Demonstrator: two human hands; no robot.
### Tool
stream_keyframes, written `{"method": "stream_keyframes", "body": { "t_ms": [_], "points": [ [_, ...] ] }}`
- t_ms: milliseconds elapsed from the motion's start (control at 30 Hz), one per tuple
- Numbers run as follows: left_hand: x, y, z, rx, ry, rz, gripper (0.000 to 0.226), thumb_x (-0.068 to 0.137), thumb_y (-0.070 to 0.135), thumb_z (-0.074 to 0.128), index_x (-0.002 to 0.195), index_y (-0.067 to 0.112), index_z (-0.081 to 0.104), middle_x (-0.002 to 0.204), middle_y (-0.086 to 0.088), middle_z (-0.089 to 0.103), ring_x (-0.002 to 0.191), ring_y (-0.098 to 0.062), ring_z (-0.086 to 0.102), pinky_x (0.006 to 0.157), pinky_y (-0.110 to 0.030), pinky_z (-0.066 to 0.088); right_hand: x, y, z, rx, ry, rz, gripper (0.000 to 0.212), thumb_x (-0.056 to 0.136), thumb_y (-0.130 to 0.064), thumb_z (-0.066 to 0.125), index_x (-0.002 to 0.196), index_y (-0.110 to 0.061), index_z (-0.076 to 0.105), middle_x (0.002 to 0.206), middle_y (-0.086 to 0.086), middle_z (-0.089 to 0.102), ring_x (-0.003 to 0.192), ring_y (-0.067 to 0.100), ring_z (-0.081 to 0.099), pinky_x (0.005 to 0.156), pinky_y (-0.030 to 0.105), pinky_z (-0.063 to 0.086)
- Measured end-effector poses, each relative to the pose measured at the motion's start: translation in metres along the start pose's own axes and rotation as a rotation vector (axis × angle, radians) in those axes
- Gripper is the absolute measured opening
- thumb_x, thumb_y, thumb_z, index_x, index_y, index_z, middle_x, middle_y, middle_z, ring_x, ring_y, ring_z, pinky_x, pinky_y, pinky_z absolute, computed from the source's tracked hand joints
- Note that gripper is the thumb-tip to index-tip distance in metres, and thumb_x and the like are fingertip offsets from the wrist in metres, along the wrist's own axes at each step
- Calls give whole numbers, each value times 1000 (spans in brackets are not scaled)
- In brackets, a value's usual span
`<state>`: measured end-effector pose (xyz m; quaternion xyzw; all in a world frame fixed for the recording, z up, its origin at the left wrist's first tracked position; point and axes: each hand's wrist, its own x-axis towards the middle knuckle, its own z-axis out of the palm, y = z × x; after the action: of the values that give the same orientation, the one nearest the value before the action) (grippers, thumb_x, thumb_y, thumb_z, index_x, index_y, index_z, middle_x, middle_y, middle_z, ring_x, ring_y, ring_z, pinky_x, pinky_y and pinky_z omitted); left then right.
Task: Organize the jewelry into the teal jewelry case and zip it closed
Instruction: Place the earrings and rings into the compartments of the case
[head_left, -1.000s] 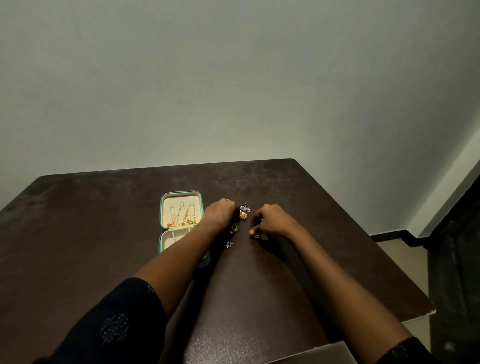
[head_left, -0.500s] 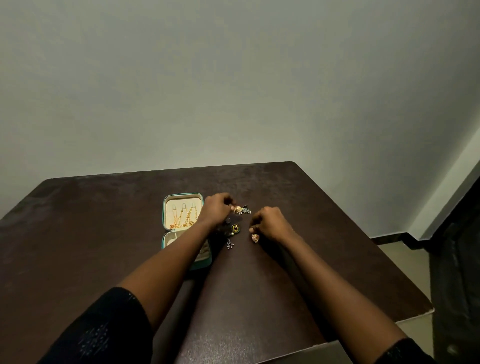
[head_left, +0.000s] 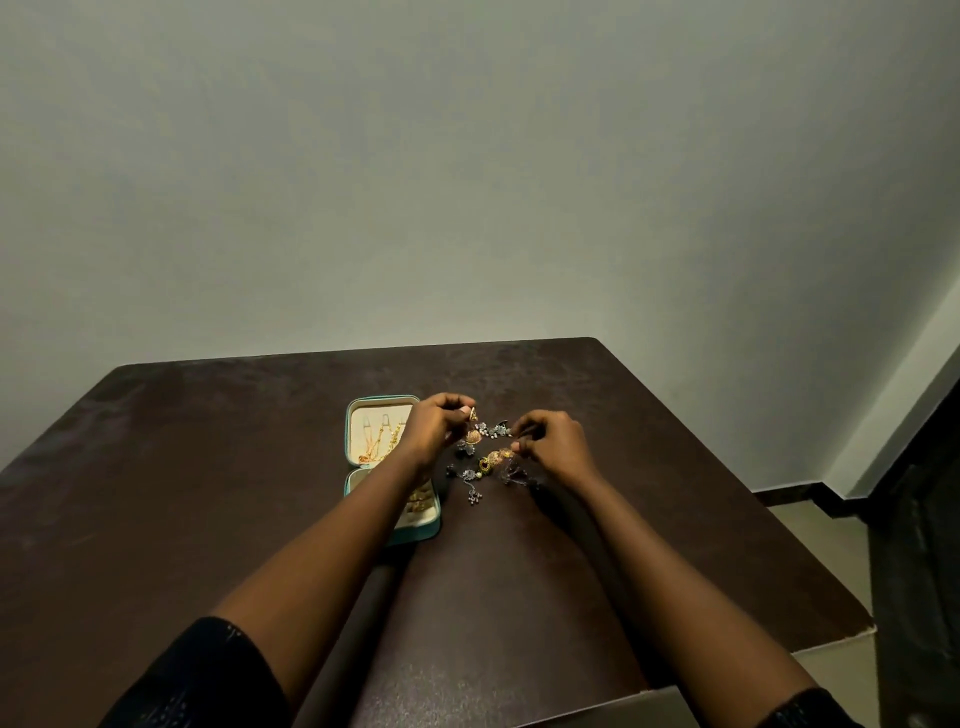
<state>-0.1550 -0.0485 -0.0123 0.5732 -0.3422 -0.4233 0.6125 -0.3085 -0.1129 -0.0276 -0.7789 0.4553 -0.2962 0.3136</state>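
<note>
The teal jewelry case (head_left: 383, 401) lies open on the dark table (head_left: 208, 467), its cream lid holding gold chains (head_left: 382, 444). My left forearm crosses and hides most of its lower half. My left hand (head_left: 434, 428) pinches the top of a gold bell-shaped earring (head_left: 471, 432), which hangs just right of the case. My right hand (head_left: 553, 441) pinches a second gold earring (head_left: 500, 455) at its fingertips. Between and below the hands lies a small heap of silver and gold earrings (head_left: 475, 475) on the table.
A pale wall rises behind the table. The table's right edge and front right corner (head_left: 862, 623) drop to a tiled floor, with a dark doorway (head_left: 919, 519) at the far right.
My left hand has lifted the gold bell earring off the heap. My right hand has picked up the other gold earring from the table and moved slightly right.
</note>
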Motion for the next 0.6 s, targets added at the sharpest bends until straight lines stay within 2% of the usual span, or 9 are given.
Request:
{"method": "stream_keyframes", "body": {
  "t_ms": [67,133,267,400,500,600],
  "points": [
    [-5,0,-2,-47,-3,-10,25,92,-6,45,80,13,57,73,-2,53,64,-10,50,54,-15,45,1,1,1,125,26,53,22,76,3,70,70,-17,62,66,-2,61,65,12,59,62,22,48],
    [-9,-1,-4,-59,-3,-8,24,93,-4,46,81,14,58,71,-2,53,63,-10,50,55,-17,45,0,2,1,266,36,102,31,77,8,66,66,-18,56,65,1,58,61,15,57,59,24,47],
    [-13,-4,-4,-64,5,21,23,93,-3,47,82,14,58,74,-2,53,66,-10,50,55,-15,46,-2,2,4,491,20,151,30,80,15,59,69,-12,52,68,5,57,60,13,58,56,23,47],
    [-15,-5,-2,-53,-5,20,23,93,-3,47,83,13,60,77,-4,53,70,-12,52,56,-18,48,-2,6,9,682,32,220,27,80,15,58,71,-9,53,66,7,58,47,4,60,48,15,49],
    [-15,-5,0,-57,-2,12,22,93,-4,47,85,11,60,78,-4,54,71,-12,53,58,-20,49,0,8,10,830,56,286,27,81,14,56,71,-11,53,66,5,60,53,7,61,45,15,46],
    [-14,-5,3,-28,-11,6,18,93,-5,46,96,5,61,77,-5,54,69,-14,53,58,-20,49,3,8,9,949,83,379,29,81,14,52,69,-12,51,54,-1,61,54,11,59,45,18,45]
  ]
}}
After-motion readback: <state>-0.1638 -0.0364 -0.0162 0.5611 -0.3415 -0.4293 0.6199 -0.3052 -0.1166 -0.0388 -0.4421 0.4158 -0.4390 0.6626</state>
